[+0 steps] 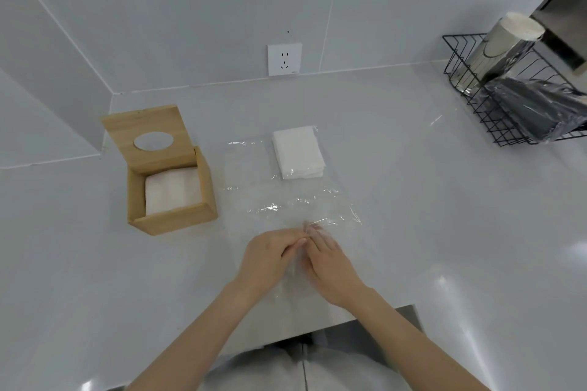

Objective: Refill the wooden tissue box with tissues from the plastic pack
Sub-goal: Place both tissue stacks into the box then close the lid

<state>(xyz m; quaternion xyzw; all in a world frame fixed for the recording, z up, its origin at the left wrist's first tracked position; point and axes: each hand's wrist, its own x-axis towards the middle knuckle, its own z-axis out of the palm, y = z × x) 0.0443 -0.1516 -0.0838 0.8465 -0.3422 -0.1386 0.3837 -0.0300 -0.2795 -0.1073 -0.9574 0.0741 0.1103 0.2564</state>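
White counter [413,200]: both hands, left hand [270,255] and right hand [327,259], pinch the near end of the clear plastic pack [286,200]; flimsy, slippery film, so grip its edge.

You have nothing to read here. The wall socket [284,59] carries a tiny dark mark at its lower right corner, too small and blurred for you to make out. The wooden tissue box [168,181] shows you plain wood, with no label or brand. The clear plastic pack [286,200] bears no print that you can see, and the white tissues [298,152] lying on it are blank.
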